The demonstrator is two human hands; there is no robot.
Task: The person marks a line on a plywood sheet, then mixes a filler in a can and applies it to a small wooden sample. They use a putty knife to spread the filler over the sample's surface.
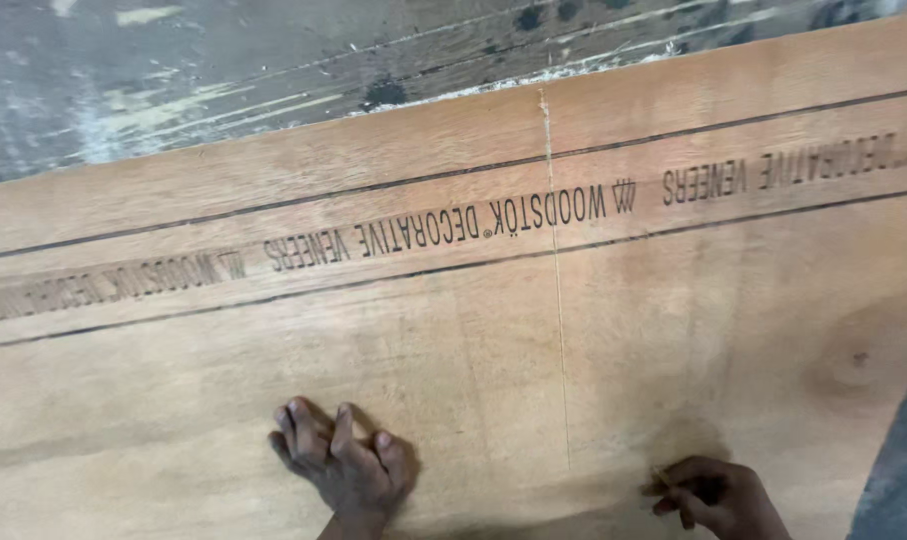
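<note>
Seen from my head camera, my left hand (342, 462) rests on a broad sheet of reddish-brown veneered plywood (454, 330), its fingers curled under so the knuckles press the surface; the wrist is cut off by the bottom edge of the view. My right hand (719, 497) sits low at the lower right, fingers bunched together on something thin and pale that is too small and shadowed to identify, with the rest of the hand lost below the frame. The sheet fills nearly the whole view and runs out of it at left, right and bottom, so its full size is hidden. Its face shows soft grain, a band of dark stamped lettering between two dark parallel lines, and a thin pale line (557, 280) running from the far edge down towards my right hand. Beyond the far edge lies a grey, paint-streaked floor (174, 80); a grey patch shows at the lower right corner.
</note>
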